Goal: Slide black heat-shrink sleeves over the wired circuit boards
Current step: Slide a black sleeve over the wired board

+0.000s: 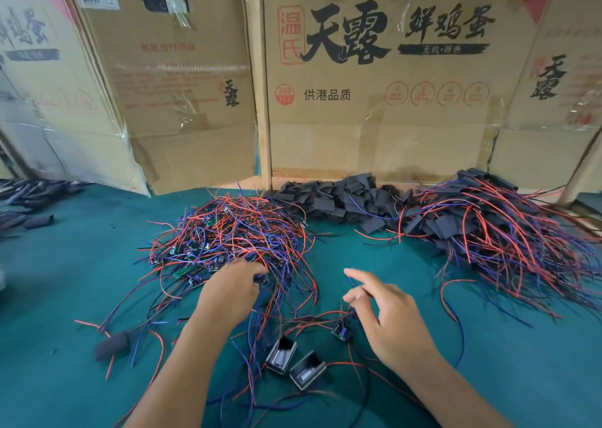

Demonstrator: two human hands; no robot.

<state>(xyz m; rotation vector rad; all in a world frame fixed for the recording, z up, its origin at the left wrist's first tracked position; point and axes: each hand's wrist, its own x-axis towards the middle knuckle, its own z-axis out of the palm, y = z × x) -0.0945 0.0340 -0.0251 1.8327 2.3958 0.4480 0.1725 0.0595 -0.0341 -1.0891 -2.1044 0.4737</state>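
A tangled pile of wired circuit boards [228, 232] with red and blue leads lies on the green table [81, 264]. At the pile's near edge, my left hand [234, 294] grips a small board [262, 279]. My right hand [391, 320] hovers to the right with its index finger straight. Its thumb and curled fingers pinch the thin wires [350, 312] of another small board [342, 331] just below. Two black heat-shrink sleeves [281, 357] [308, 370] lie open-ended between my forearms.
A heap of loose black sleeves [342, 196] sits at the back centre. To the right is a pile of sleeved boards [488, 225] with long leads. One sleeve [112, 346] lies at the left, with more sleeves [32, 193] at the far left. Cardboard boxes [374, 101] wall off the back.
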